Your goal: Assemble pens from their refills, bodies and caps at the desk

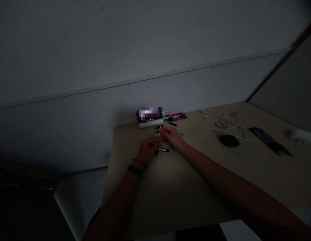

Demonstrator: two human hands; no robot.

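Both my hands are together over the far part of the desk in dim light. My left hand (145, 149) is closed, with a small red piece (151, 144) showing between its fingers. My right hand (172, 138) pinches a thin pale stick (159, 132), which stands nearly upright above the left fingertips. A bit of blue shows where the fingers meet; its kind is too small to make out. Just beyond the left fingers, a short black and white pen part (164, 150) lies on the desk. Small dark pieces (172, 124) lie behind the hands.
A lit phone (149, 114) leans at the wall behind a white bar (151, 124). Several red, blue and black pens (176, 117) lie beside it. Rightward are a white cable (235, 125), a black mouse (229, 140), a dark pack of pens (269, 141) and a blurred white object (301, 136).
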